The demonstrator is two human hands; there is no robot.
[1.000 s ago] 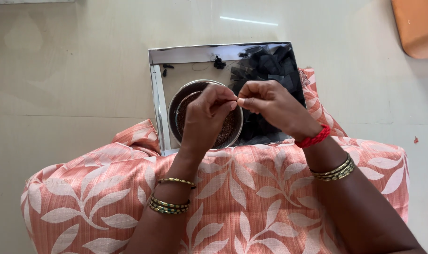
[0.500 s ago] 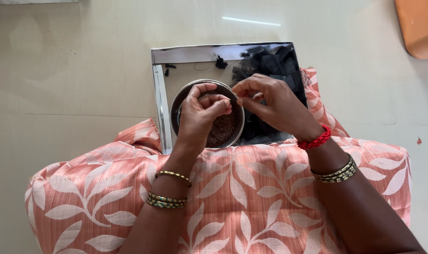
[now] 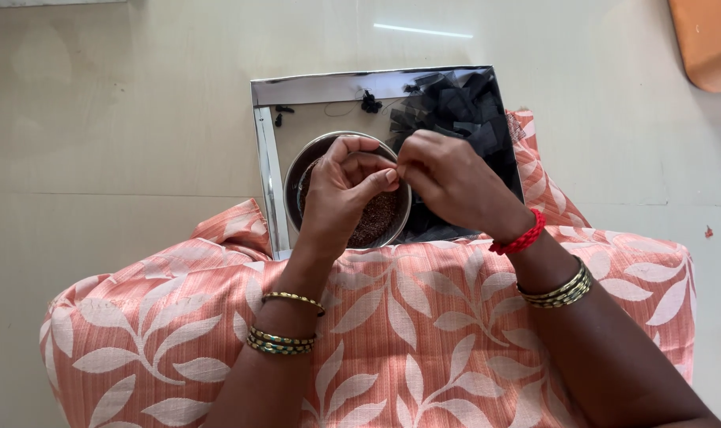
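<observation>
My left hand and my right hand meet fingertip to fingertip over a round steel bowl of small dark brown beads. Both hands pinch something very small and thin between thumb and forefinger, too tiny to identify. The bowl stands in a shiny steel tray on my lap. A heap of black cloth pieces fills the tray's far right part, partly hidden by my right hand. Bangles ring both wrists, and a red thread band sits on the right one.
Orange cloth with a white leaf print covers my lap under the tray. Pale tiled floor lies all around. A few small black bits rest in the tray's far edge. An orange object shows at the top right corner.
My left hand dipped down toward the bowl half a second ago and has come back up, so its fingertips again touch my right hand's. The view has shifted slightly.
</observation>
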